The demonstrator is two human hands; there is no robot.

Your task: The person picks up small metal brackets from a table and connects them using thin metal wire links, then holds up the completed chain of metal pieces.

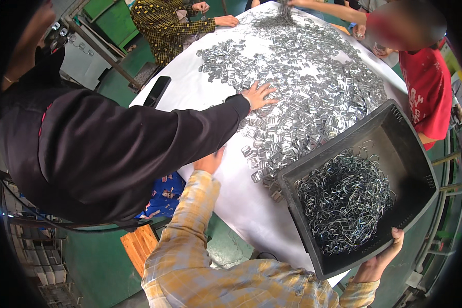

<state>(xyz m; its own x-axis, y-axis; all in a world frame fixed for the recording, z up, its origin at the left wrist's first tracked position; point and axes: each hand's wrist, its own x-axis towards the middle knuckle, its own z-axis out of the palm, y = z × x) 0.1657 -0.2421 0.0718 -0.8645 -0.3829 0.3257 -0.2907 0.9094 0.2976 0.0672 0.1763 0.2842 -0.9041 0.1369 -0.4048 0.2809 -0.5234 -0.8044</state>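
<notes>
My right hand (383, 260) grips the near right edge of a black plastic crate (416, 138), thumb over the rim. The crate is tilted above the right side of the table, and a heap of bent metal wire hooks (344, 200) lies inside it. My left hand (210, 162) is at the table's left edge; a co-worker's dark sleeve covers its upper part, so its fingers are hidden. Many small silvery metal buckles (292, 118) are spread over the white-covered table (241, 197), some beside the crate's far left corner.
A co-worker in a dark jacket reaches across from the left, with a hand (261, 96) on the buckles. Others stand at the far side; a person in red (426, 87) is at the right. A black phone (157, 91) lies near the left edge. A wooden stool (139, 248) stands below.
</notes>
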